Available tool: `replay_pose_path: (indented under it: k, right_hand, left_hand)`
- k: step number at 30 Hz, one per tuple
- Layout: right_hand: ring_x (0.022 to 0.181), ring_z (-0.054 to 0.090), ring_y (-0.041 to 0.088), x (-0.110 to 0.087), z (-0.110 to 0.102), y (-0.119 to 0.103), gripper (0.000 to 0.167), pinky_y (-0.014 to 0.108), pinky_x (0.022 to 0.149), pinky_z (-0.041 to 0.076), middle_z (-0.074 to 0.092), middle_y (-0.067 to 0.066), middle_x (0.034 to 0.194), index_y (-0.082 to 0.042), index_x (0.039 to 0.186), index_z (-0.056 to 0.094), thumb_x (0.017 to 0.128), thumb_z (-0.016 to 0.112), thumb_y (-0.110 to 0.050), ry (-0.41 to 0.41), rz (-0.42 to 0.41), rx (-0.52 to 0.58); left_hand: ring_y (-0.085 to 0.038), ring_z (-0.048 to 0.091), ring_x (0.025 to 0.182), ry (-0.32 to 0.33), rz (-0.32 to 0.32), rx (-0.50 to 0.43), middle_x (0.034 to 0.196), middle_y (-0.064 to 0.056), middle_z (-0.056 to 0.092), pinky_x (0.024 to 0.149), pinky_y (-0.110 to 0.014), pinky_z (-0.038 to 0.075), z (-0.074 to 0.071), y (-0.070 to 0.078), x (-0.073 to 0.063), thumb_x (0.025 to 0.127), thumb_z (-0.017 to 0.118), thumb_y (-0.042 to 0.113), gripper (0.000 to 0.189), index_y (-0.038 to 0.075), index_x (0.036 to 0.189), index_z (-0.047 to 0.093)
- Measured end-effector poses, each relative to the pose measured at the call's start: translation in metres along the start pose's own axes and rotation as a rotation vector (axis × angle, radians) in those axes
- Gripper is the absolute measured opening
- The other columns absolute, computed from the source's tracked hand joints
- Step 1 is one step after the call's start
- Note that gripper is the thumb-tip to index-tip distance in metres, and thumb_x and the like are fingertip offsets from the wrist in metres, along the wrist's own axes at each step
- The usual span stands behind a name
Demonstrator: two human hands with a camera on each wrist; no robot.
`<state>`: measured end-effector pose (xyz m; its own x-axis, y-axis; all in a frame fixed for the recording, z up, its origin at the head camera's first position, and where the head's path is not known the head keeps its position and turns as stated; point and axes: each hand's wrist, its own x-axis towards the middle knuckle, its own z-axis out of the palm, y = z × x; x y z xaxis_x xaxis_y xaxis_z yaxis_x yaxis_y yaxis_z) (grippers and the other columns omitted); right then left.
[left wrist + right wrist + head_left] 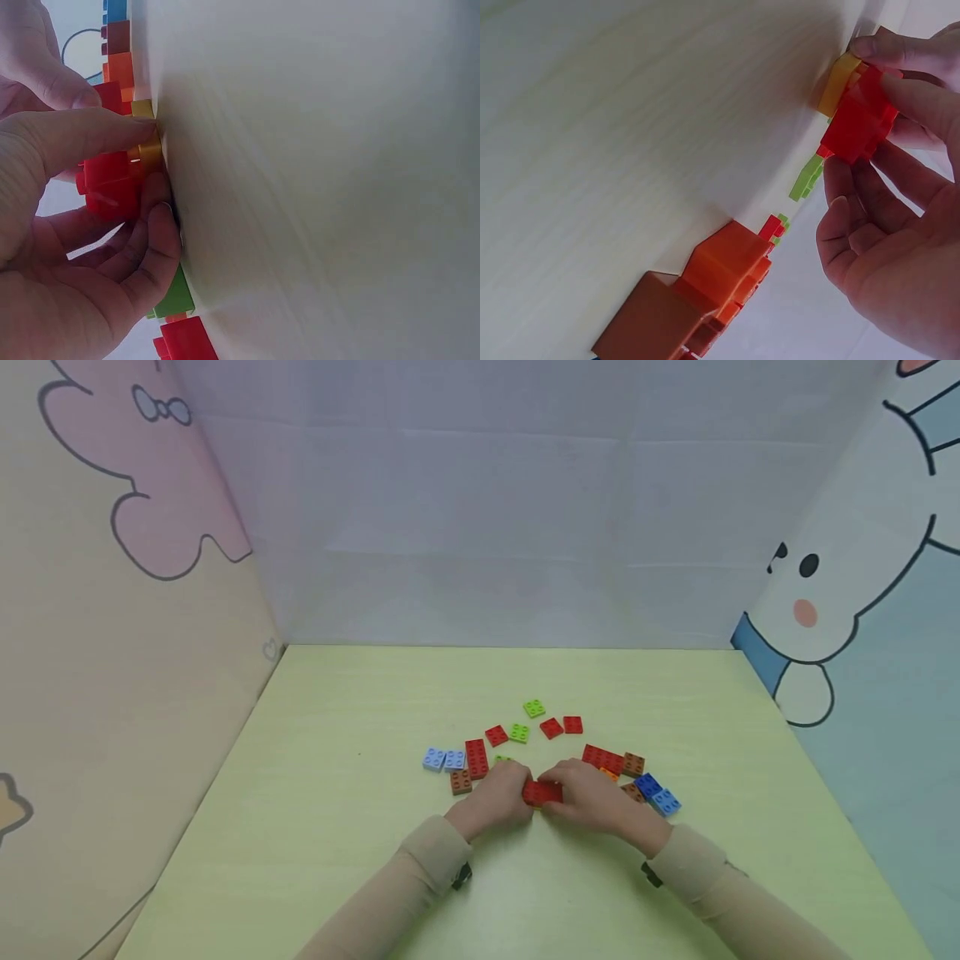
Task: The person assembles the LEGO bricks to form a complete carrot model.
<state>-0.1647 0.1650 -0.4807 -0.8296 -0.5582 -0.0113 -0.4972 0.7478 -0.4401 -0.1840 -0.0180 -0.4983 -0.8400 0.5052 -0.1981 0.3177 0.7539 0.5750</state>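
At the front of the cluster, both hands meet around a red toy building brick point(542, 792) sitting over a yellow brick point(840, 84). My left hand point(495, 797) grips the yellow brick from the left, its thumb across the side and its curled fingers behind. From the right, my right hand point(592, 797) pinches the red brick between thumb and fingers. In the left wrist view, red studded parts point(109, 184) show between the left thumb and fingers. How the red and yellow bricks join is partly hidden by the fingers.
Loose bricks arc around the hands: light blue point(433, 759), brown point(461, 782) and long red point(476, 759) on the left; green point(534, 708) and small red point(573, 724) behind; long red point(602, 758), orange point(608, 773) and blue point(665, 802) on the right. Printed walls border the table point(360, 877).
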Motion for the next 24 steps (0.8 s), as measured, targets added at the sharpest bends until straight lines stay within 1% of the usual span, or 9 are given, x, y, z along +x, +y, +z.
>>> replay_pose_path:
  k: [3,7,12,15,21,24]
  right_hand:
    - [0.081,0.053,0.009,0.0013,0.0012,-0.0002,0.031,0.028,0.073,0.047,0.063,-0.007,0.092,-0.011,0.108,0.07,0.082,0.076,-0.025,-0.004,-0.004,0.004]
    - [0.078,0.053,0.008,0.0013,0.0026,0.0004,0.03,0.027,0.072,0.047,0.062,-0.009,0.09,-0.012,0.11,0.07,0.083,0.075,-0.025,-0.018,0.0,0.021]
    - [0.083,0.055,0.009,0.0018,0.003,0.001,0.031,0.029,0.077,0.048,0.065,-0.006,0.094,-0.011,0.11,0.07,0.082,0.076,-0.023,-0.004,-0.018,0.021]
    - [0.084,0.055,0.009,0.0026,0.0034,0.0017,0.031,0.03,0.078,0.048,0.065,-0.006,0.096,-0.012,0.109,0.07,0.082,0.076,-0.024,-0.001,-0.014,0.018]
    - [0.087,0.058,0.011,0.004,0.0051,0.0036,0.03,0.031,0.079,0.049,0.067,-0.004,0.097,-0.011,0.108,0.071,0.081,0.078,-0.022,-0.006,-0.02,0.036]
    - [0.087,0.059,0.012,0.0039,0.0045,0.0035,0.03,0.031,0.079,0.049,0.068,-0.003,0.096,-0.01,0.108,0.072,0.08,0.078,-0.02,-0.009,-0.021,0.053]
  left_hand:
    - [-0.015,0.047,0.072,0.009,0.013,0.015,0.075,0.0,0.052,0.059,-0.026,0.041,-0.0003,-0.0005,0.001,0.073,0.077,0.01,0.018,0.013,0.08,0.06]
    - [-0.014,0.047,0.072,0.005,0.027,0.04,0.075,0.001,0.052,0.06,-0.025,0.04,-0.0011,0.0,0.0014,0.073,0.078,0.013,0.018,0.013,0.079,0.061]
    - [-0.014,0.047,0.072,0.004,0.03,0.05,0.074,0.001,0.052,0.061,-0.026,0.04,-0.0033,0.002,0.0017,0.07,0.078,0.011,0.018,0.012,0.077,0.061]
    - [-0.015,0.047,0.073,0.007,0.022,0.035,0.075,0.001,0.053,0.062,-0.026,0.04,-0.0037,0.0017,0.0027,0.07,0.078,0.011,0.018,0.011,0.077,0.062]
    - [-0.015,0.048,0.075,-0.01,-0.031,-0.023,0.076,0.001,0.053,0.061,-0.027,0.041,-0.0023,-0.0026,0.0047,0.073,0.079,0.014,0.016,0.012,0.079,0.064]
    - [-0.016,0.049,0.075,-0.014,-0.021,-0.033,0.074,0.001,0.055,0.06,-0.026,0.042,-0.0026,-0.0039,0.0055,0.073,0.079,0.015,0.015,0.013,0.077,0.064]
